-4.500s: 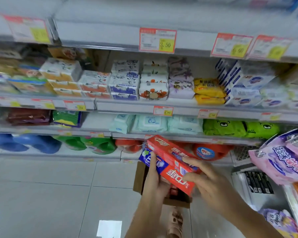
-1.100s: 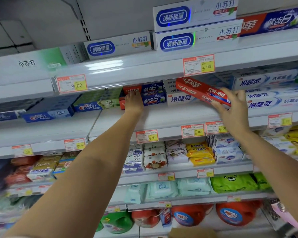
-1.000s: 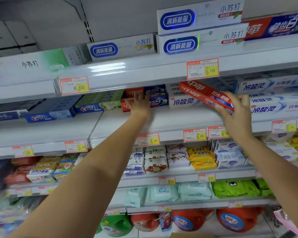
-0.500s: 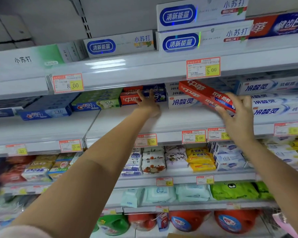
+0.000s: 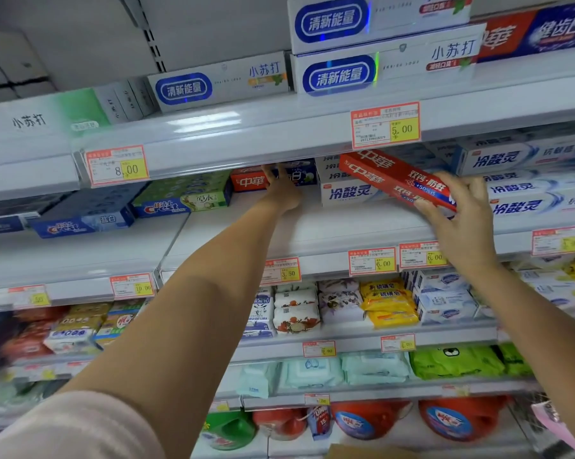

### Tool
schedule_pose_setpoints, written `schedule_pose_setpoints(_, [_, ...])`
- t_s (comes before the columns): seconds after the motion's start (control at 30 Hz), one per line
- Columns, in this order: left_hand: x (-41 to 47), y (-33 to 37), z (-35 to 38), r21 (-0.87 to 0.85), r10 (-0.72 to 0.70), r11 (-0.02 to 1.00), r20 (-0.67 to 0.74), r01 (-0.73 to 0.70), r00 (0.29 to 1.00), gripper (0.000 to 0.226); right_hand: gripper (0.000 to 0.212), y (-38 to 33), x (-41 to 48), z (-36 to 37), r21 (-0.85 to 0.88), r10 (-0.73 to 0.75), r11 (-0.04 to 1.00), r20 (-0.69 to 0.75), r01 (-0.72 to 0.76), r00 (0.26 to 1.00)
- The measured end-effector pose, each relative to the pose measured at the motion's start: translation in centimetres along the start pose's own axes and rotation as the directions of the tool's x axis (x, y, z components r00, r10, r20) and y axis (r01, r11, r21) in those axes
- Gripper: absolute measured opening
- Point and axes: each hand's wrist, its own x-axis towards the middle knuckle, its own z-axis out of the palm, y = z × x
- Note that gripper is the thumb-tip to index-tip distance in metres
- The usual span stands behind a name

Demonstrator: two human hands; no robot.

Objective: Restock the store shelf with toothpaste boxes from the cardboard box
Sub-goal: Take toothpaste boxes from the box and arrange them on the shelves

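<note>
Red cardboard is what the right hand [image 5: 461, 223] grips: a red toothpaste box [image 5: 392, 178], with the fingers closed round its near end. In the head view, the only one given, the box goes away from the grip up and to the left. Its long axis is slanted, and the far end is raised just under the upper shelf edge, in front of the white boxes [image 5: 349, 193]. It does not yet rest on the shelf [image 5: 329, 233].

The free place lies lower and to the left of the grip, a bare strip between both hands. There the left hand [image 5: 281, 190] lays straight fingers against the stacked red and blue boxes [image 5: 249, 182] and holds nothing.

I judge the right hand is the nearer one for placing; it must bring the box level and parallel to the shelf front.
</note>
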Motion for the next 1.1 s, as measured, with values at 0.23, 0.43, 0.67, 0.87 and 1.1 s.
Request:
schedule_pose_setpoints(0.23, [-0.1,1.6,1.1,0.009,-0.127,0.992,0.04,0.127,0.991,0.061,0.048,0.3,0.1,0.0,0.008,-0.005,1.0,0.009,0.005,1.0])
schedule_pose_setpoints(0.43, [0.0,1.3,0.9,0.12,-0.041,0.992,0.08,0.031,0.996,0.063,0.048,0.5,0.3,-0.2,0.014,0.009,1.0,0.016,-0.009,1.0])
schedule_pose_setpoints(0.67, [-4.2,2.5,-0.6,0.094,0.092,0.991,0.084,-0.1,0.992,0.031,0.049,0.3,0.6,-0.7,0.047,0.047,0.998,0.073,-0.051,0.996])
schedule_pose_setpoints(0.87, [-10.5,2.0,-2.1,-0.193,0.239,0.953,0.003,-0.234,0.971,0.043,0.046,-0.9,-0.2,-3.4,0.224,0.114,0.962,0.202,-0.159,0.973])
schedule_pose_setpoints(1.1, [-20.5,4.1,-2.3,-0.577,0.522,0.678,-0.057,-0.455,0.851,0.062,0.04,-1.8,-1.2,-12.4,0.379,0.084,0.848,0.596,-0.372,0.799])
